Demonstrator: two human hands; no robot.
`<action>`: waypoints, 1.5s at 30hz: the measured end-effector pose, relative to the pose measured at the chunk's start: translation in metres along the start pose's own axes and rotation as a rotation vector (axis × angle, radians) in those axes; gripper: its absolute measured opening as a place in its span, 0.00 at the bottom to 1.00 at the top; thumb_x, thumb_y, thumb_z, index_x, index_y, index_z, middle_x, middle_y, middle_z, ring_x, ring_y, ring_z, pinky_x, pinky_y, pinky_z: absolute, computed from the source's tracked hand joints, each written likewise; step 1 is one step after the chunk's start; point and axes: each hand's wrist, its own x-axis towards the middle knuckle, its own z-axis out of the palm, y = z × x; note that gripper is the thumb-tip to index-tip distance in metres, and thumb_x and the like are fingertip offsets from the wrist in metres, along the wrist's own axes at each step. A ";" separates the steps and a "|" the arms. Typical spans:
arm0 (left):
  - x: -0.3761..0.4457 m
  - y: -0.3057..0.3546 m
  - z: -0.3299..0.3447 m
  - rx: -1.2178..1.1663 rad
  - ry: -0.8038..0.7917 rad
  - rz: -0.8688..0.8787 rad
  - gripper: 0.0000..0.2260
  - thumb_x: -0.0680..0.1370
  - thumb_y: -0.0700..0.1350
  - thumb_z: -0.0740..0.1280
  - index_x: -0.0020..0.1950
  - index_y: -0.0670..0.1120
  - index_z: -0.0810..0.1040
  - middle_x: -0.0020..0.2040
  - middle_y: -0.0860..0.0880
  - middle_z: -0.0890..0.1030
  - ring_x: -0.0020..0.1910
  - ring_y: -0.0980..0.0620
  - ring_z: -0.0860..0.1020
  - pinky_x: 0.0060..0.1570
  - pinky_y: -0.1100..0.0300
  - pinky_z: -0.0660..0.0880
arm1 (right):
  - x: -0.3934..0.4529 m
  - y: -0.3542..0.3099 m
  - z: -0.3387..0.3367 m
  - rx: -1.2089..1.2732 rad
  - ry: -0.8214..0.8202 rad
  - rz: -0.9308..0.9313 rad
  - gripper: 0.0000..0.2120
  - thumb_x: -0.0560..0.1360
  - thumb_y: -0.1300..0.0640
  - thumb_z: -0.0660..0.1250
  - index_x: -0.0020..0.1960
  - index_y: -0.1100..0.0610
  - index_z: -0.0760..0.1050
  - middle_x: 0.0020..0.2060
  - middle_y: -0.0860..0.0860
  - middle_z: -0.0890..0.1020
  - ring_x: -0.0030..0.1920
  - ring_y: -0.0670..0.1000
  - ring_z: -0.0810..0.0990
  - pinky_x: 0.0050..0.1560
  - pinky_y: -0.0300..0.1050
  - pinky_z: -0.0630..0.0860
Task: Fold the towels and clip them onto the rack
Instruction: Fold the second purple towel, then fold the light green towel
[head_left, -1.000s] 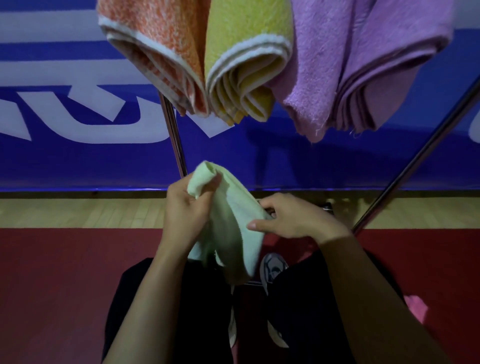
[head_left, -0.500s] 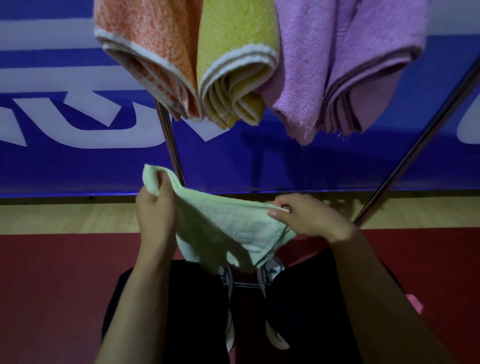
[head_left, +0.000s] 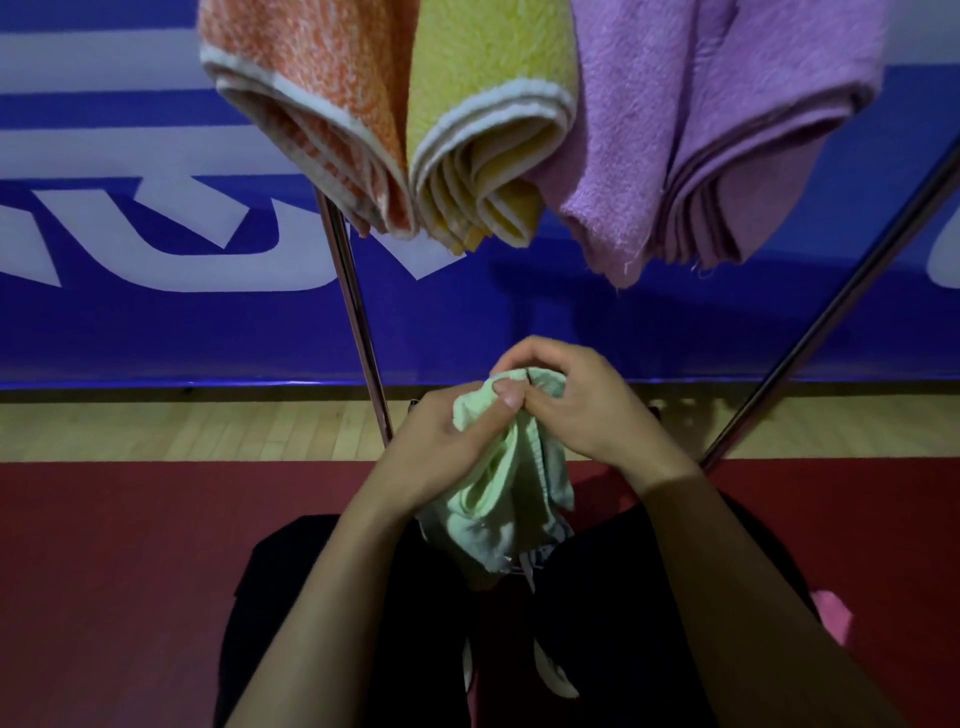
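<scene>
A small pale green towel (head_left: 498, 499) hangs bunched between both hands in front of my legs. My left hand (head_left: 441, 447) grips its upper edge with the thumb pressed on top. My right hand (head_left: 582, 410) pinches the same top edge from the right, fingers curled over it. The two hands touch. Overhead, three folded towels hang from the rack: an orange one (head_left: 311, 104), a yellow one (head_left: 488, 119) and a purple one (head_left: 717, 130). The clips holding them are out of view.
Two metal rack legs slant down, one (head_left: 358, 322) left of my hands and one (head_left: 810, 348) to the right. A blue banner (head_left: 130, 322) runs behind. A pink cloth (head_left: 831, 616) lies on the red floor at the right.
The green towel was stretched wide between my hands half a second ago. My hands have come together at the centre, and the towel now hangs doubled and bunched below them.
</scene>
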 end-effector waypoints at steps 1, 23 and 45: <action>0.001 0.000 0.001 -0.015 0.015 0.008 0.23 0.81 0.63 0.65 0.45 0.43 0.82 0.35 0.51 0.80 0.35 0.55 0.77 0.40 0.53 0.73 | 0.001 0.003 0.001 -0.020 0.045 0.008 0.10 0.74 0.43 0.74 0.52 0.44 0.79 0.45 0.47 0.85 0.46 0.47 0.83 0.49 0.51 0.80; 0.000 0.004 0.010 -0.137 0.135 -0.001 0.15 0.88 0.48 0.59 0.54 0.57 0.86 0.49 0.52 0.88 0.50 0.59 0.84 0.54 0.61 0.78 | 0.001 0.007 0.007 -0.063 0.225 -0.003 0.02 0.77 0.53 0.75 0.48 0.49 0.82 0.45 0.44 0.85 0.48 0.43 0.84 0.51 0.46 0.84; 0.006 -0.004 0.000 -0.499 0.151 -0.181 0.11 0.84 0.47 0.67 0.60 0.43 0.86 0.52 0.39 0.88 0.55 0.36 0.86 0.58 0.45 0.81 | 0.001 0.014 -0.010 0.034 0.054 0.025 0.07 0.76 0.56 0.76 0.44 0.46 0.81 0.57 0.44 0.84 0.56 0.43 0.83 0.61 0.43 0.79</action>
